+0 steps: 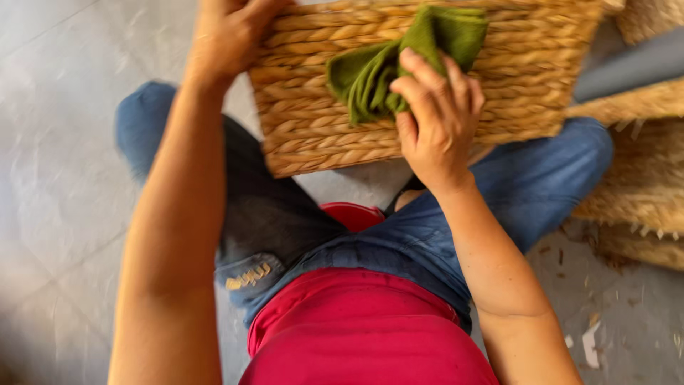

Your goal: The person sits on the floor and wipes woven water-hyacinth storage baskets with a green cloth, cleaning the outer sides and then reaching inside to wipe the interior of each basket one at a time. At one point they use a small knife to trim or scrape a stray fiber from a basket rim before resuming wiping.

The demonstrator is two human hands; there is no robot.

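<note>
1. The woven basket (427, 78), of pale braided straw, is held across the seated person's knees, one flat side turned towards the camera; its top edge runs out of view
2. The left hand (226, 36) grips the basket at its upper left corner, fingers curled over the edge; the fingertips are cut off by the picture's top, so the full grasp cannot be told
3. The right hand (436, 114) is closed around a bunched green cloth (399, 60) and presses it flat against the basket's side, near the middle; thumb below, fingers folded over the cloth
4. The cloth spreads up and to the right of the hand, touching the weave
5. The person wears blue jeans (541, 185) and a red top (363, 328), and sits over a red stool (353, 214), only partly seen between the legs
6. More straw work (641, 192) lies on the grey floor (57, 178) at the person's right, with loose straw bits scattered near it
</note>
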